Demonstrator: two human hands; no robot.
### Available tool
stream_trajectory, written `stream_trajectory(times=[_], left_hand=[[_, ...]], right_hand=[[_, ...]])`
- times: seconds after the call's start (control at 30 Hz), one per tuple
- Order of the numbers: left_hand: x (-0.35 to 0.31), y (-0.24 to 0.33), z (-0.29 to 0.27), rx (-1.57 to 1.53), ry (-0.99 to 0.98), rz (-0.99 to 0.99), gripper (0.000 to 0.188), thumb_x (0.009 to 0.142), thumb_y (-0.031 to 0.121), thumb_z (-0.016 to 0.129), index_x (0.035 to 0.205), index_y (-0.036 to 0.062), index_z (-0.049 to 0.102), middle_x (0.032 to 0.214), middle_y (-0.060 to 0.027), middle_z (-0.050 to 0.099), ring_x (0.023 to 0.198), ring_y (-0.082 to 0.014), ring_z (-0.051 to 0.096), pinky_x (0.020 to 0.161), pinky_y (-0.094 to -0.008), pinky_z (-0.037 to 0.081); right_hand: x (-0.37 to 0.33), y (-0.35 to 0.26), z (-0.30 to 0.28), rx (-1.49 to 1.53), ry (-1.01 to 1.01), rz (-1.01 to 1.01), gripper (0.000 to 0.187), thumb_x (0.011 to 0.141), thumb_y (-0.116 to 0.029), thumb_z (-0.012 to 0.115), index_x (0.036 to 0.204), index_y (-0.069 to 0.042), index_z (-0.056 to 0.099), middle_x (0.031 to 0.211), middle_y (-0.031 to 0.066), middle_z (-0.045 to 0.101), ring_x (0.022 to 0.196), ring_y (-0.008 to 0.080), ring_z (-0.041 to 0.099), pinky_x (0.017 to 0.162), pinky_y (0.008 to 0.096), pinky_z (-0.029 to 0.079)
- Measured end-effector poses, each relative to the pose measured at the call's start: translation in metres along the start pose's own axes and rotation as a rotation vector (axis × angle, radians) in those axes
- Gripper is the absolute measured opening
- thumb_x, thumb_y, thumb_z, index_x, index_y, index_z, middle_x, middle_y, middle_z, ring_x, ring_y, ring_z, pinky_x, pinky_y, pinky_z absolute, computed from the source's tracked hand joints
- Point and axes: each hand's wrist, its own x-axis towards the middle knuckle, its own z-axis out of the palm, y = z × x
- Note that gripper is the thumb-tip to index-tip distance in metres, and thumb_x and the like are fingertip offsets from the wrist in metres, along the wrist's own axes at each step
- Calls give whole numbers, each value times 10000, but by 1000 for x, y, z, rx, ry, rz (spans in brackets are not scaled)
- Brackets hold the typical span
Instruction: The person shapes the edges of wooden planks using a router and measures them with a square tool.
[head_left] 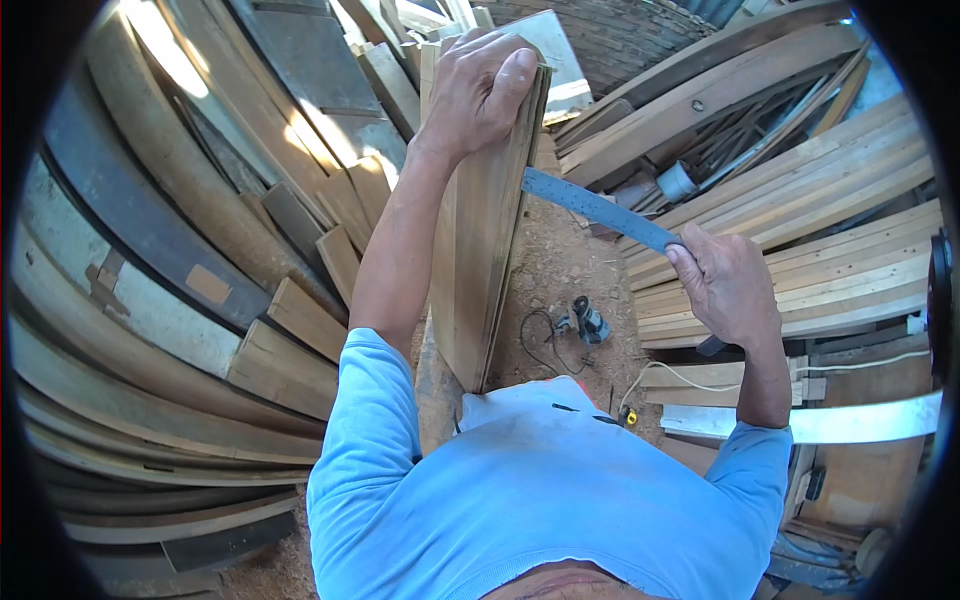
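Note:
My left hand [485, 85] is wrapped over the far top end of a thick wooden board [465, 240]. The board stands on edge in front of me, its near end close to my shirt. Lines along its right side look like layers or grooves. In my right hand [730, 285] is a flat blue-grey metal strip [600, 210], gripped at its right end. The strip's other end meets the right side of the board. A dark piece pokes out below my right fist. I cannot tell whether the strip is a ruler or a blade.
A corded power tool [590, 322] lies on the dusty floor [560, 255] right of the board. Long planks [800, 270] are stacked at the right, and many boards [180, 180] lean at the left. A small yellow-and-black object [628, 416] is near my shirt.

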Motion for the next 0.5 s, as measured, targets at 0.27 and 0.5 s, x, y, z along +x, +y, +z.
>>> stream_trajectory(times=[0.27, 0.5], left_hand=[[1, -20, 40, -38, -30, -71, 516, 1058, 422, 402, 929, 9, 684, 826, -167, 636, 856, -374, 587, 865, -442, 443], [13, -14, 48, -102, -80, -90, 305, 976, 273, 538, 818, 45, 662, 816, -198, 676, 852, -390, 646, 822, -505, 470]], right_hand=[[0, 9, -2, 4, -28, 130, 303, 1047, -294, 562, 859, -57, 559, 577, 184, 510, 577, 416, 569, 547, 515, 428], [9, 13, 0, -17, -84, 211, 337, 1065, -320, 528, 866, -51, 568, 587, 191, 525, 599, 426, 578, 573, 524, 435]])
